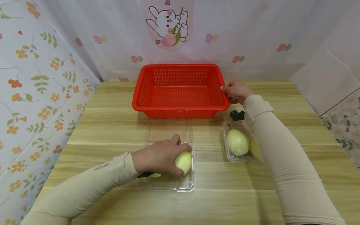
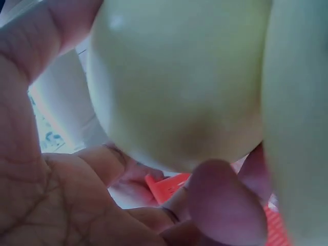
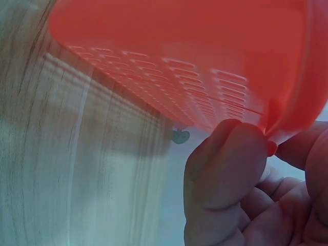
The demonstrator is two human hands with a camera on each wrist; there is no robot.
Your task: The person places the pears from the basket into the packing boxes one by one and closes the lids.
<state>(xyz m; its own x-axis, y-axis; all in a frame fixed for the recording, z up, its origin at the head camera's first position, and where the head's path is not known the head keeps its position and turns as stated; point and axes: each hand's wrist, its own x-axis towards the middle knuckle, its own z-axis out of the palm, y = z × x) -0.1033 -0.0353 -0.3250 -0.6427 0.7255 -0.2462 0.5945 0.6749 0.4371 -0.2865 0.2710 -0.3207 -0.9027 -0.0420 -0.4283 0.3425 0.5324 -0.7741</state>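
My left hand point(image 1: 161, 156) curls its fingers and thumb around a pale yellow-green pear point(image 1: 184, 162) at an open clear plastic container point(image 1: 180, 188). Close beside the held one, the left wrist view shows a second pear point(image 2: 300, 118). At the back of the table, my right hand point(image 1: 237, 90) pinches the right rim of a red plastic basket point(image 1: 180, 109). The thumb lies over the rim and the fingers curl beneath it, as the right wrist view shows. No fruit lies inside the basket.
Another clear container point(image 1: 228, 150) with pears point(image 1: 237, 142) stands at the right, partly hidden by the right sleeve point(image 1: 284, 156). A dark heart-shaped piece point(image 1: 237, 115) lies behind it. Printed curtains point(image 1: 112, 37) hang behind and at the left of the wooden table point(image 1: 107, 125).
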